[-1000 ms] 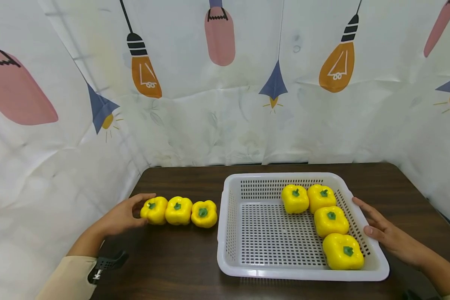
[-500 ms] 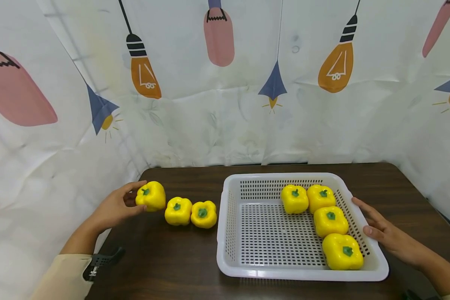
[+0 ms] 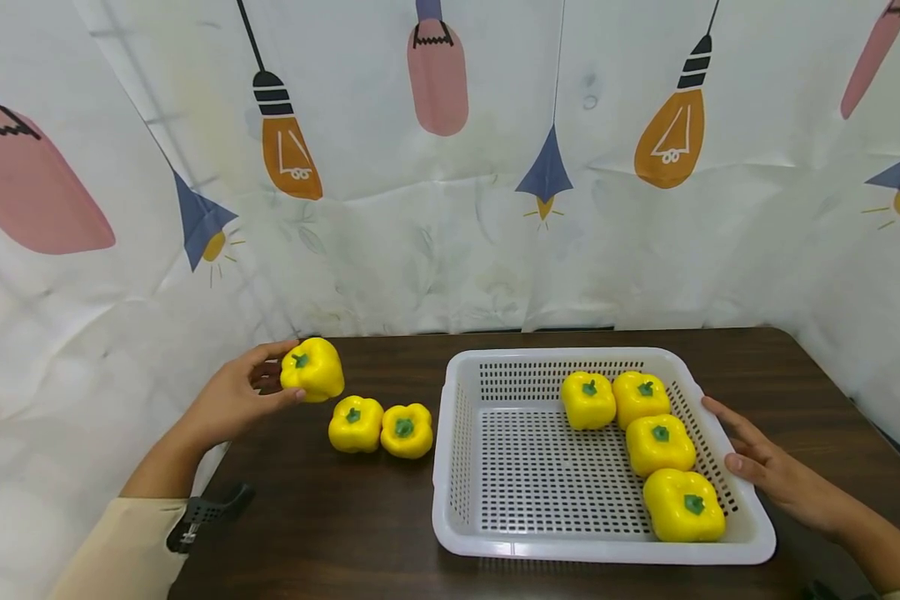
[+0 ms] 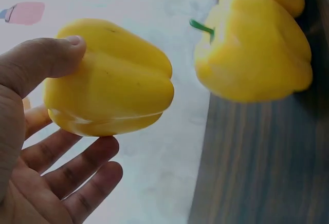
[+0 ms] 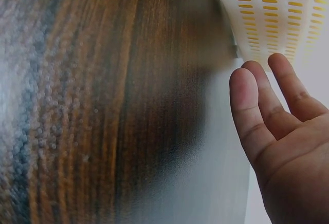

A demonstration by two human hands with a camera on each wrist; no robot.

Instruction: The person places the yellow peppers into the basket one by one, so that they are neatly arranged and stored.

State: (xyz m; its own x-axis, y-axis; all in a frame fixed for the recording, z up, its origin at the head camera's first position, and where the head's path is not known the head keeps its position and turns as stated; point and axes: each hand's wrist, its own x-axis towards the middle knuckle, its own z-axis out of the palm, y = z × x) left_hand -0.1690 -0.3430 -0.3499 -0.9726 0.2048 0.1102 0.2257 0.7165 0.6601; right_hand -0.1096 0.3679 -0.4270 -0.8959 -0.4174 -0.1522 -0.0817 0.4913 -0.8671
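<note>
Raised over the left part of the table, a yellow bell pepper [image 3: 315, 370] with a green stem is pinched by my left hand [image 3: 228, 396]. The left wrist view has the thumb on this bell pepper's [image 4: 110, 80] near side and fingers beneath it. Two more yellow bell peppers [image 3: 356, 425] sit side by side on the table, just right of and below the held one. My right hand [image 3: 783, 479] is at the right rim of a white perforated basket [image 3: 600, 550], its fingers loosely extended along the outside. Several bell peppers [image 3: 660, 444] rest along the basket's right side.
The dark wood-grain table [image 3: 330, 517] ends at a white curtain [image 3: 420, 250] printed with lamps, which also runs along the left and right. A dark watch strap [image 3: 213, 510] circles the left wrist.
My left hand has lifted the leftmost bell pepper off the table, away from the other two, then moved it slightly up and right. The right hand stays at the basket.
</note>
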